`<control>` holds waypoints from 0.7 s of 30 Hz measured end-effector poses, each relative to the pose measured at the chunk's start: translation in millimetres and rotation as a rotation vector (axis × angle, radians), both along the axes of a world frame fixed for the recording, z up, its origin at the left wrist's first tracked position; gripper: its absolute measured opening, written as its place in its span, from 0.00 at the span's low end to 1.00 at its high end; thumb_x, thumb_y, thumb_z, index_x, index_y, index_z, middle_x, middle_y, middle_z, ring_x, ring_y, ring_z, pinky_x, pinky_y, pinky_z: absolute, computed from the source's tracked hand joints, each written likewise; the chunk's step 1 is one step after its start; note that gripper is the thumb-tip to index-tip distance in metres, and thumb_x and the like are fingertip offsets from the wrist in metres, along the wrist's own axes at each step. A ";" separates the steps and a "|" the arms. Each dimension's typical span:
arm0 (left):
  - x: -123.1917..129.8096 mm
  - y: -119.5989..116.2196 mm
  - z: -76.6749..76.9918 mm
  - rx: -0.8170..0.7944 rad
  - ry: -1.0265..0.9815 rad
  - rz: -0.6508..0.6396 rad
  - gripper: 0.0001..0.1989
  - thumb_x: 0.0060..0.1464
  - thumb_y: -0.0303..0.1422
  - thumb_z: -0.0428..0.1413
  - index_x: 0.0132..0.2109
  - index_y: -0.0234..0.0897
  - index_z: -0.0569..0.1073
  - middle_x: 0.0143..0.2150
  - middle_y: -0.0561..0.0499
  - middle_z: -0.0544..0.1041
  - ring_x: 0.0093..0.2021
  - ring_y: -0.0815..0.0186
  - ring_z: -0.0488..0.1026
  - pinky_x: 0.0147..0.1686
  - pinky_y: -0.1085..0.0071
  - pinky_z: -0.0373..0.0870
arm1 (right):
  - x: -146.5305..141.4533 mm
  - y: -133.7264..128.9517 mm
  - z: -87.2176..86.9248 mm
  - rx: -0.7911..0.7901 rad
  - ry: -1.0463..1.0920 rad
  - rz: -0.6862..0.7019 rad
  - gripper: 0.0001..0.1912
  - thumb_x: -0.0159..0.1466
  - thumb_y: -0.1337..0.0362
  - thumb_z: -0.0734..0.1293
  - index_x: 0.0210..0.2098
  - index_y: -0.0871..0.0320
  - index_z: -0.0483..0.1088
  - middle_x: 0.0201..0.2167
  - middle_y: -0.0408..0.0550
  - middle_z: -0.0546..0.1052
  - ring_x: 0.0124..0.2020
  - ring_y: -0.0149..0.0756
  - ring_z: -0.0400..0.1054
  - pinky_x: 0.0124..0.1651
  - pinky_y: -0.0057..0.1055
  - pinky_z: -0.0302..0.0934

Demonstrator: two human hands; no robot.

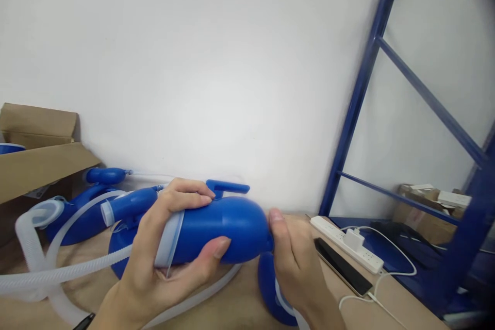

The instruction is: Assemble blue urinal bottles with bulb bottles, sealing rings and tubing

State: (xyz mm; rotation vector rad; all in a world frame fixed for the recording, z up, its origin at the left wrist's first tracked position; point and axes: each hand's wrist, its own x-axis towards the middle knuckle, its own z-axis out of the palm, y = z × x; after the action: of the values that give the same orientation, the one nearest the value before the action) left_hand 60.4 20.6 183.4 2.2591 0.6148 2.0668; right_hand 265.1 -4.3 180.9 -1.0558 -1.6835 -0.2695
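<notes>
My left hand [162, 258] is wrapped around a blue rubber bag [224, 229] at its clear plastic collar, holding it level above the wooden table [247, 294]. Fingers lie over the top and the thumb presses its underside. My right hand [296, 268] pinches the bag's narrow right end with fingertips. A second blue bag [270, 289] lies under my right hand, partly hidden. White corrugated tubing [58, 273] runs from the left across the table beneath the held bag.
More blue bags and fittings [104, 191] lie by the wall at left, next to an open cardboard box [34, 160]. A white power strip [348, 242] with a charger, and a dark phone [340, 268], sit at right. A blue metal shelf frame [363, 87] holds boxes.
</notes>
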 end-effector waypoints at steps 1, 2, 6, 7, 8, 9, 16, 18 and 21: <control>-0.7 1.6 -0.2 -0.004 0.009 -0.009 0.14 0.63 0.35 0.61 0.53 0.45 0.69 0.47 0.50 0.76 0.51 0.62 0.76 0.55 0.60 0.78 | 0.4 -0.7 1.4 -0.014 -0.014 -0.002 0.28 0.78 0.59 0.52 0.20 0.52 0.49 0.13 0.39 0.60 0.16 0.29 0.55 0.25 0.32 0.47; -1.5 3.4 -0.3 -0.017 0.020 -0.020 0.13 0.63 0.35 0.61 0.53 0.45 0.69 0.48 0.50 0.76 0.51 0.62 0.76 0.55 0.61 0.78 | 1.0 -0.9 2.6 -0.027 -0.026 -0.003 0.28 0.78 0.59 0.52 0.20 0.52 0.48 0.13 0.38 0.59 0.15 0.29 0.54 0.24 0.32 0.46; -4.4 7.1 2.0 -0.068 0.049 -0.043 0.13 0.63 0.38 0.61 0.52 0.45 0.70 0.49 0.49 0.77 0.52 0.62 0.76 0.55 0.62 0.78 | 2.9 1.8 4.5 -0.039 -0.095 0.001 0.28 0.79 0.61 0.51 0.21 0.52 0.46 0.13 0.38 0.58 0.15 0.29 0.54 0.24 0.33 0.45; -4.3 5.7 3.5 -0.076 0.048 -0.033 0.12 0.63 0.38 0.61 0.52 0.45 0.70 0.49 0.49 0.77 0.52 0.62 0.77 0.55 0.62 0.78 | 2.8 2.7 4.1 -0.011 -0.113 0.002 0.27 0.79 0.62 0.51 0.21 0.52 0.47 0.13 0.38 0.58 0.15 0.28 0.54 0.24 0.33 0.45; -3.9 3.2 5.4 -0.097 0.041 -0.010 0.12 0.63 0.39 0.61 0.50 0.45 0.70 0.48 0.50 0.78 0.51 0.62 0.77 0.53 0.64 0.79 | 2.4 3.5 3.5 0.024 -0.129 0.001 0.27 0.79 0.63 0.51 0.21 0.52 0.47 0.14 0.38 0.58 0.15 0.28 0.54 0.24 0.32 0.45; -2.9 -0.2 7.5 -0.134 0.030 0.022 0.11 0.63 0.40 0.60 0.49 0.45 0.71 0.47 0.50 0.78 0.50 0.62 0.78 0.49 0.66 0.79 | 1.9 4.1 2.8 0.055 -0.141 -0.003 0.27 0.79 0.64 0.51 0.21 0.53 0.48 0.14 0.37 0.58 0.15 0.28 0.54 0.24 0.32 0.45; 5.4 -22.5 20.4 -0.510 -0.096 0.122 0.19 0.57 0.54 0.61 0.42 0.45 0.74 0.41 0.54 0.80 0.44 0.62 0.78 0.35 0.72 0.75 | 0.9 6.1 -1.4 0.153 -0.169 -0.051 0.28 0.78 0.67 0.51 0.20 0.55 0.56 0.15 0.38 0.62 0.16 0.27 0.57 0.26 0.32 0.47; 5.7 -24.3 23.3 -0.607 -0.120 0.142 0.22 0.54 0.57 0.62 0.41 0.45 0.74 0.40 0.54 0.79 0.43 0.63 0.77 0.37 0.72 0.74 | 1.5 8.2 -3.7 0.165 -0.189 -0.049 0.28 0.78 0.68 0.51 0.20 0.56 0.58 0.15 0.39 0.63 0.16 0.27 0.59 0.27 0.31 0.47; 5.9 -25.6 26.6 -0.747 -0.168 0.138 0.25 0.51 0.61 0.61 0.40 0.45 0.73 0.40 0.55 0.78 0.41 0.63 0.75 0.34 0.73 0.72 | 1.5 11.4 -7.7 0.181 -0.189 -0.030 0.28 0.78 0.68 0.50 0.20 0.56 0.61 0.16 0.40 0.66 0.17 0.27 0.60 0.27 0.31 0.48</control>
State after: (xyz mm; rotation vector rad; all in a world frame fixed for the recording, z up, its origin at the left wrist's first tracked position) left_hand 66.3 -5.0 210.0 1.6353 1.2867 1.6402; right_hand 266.6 7.1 173.2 -0.9442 -1.7743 -0.5446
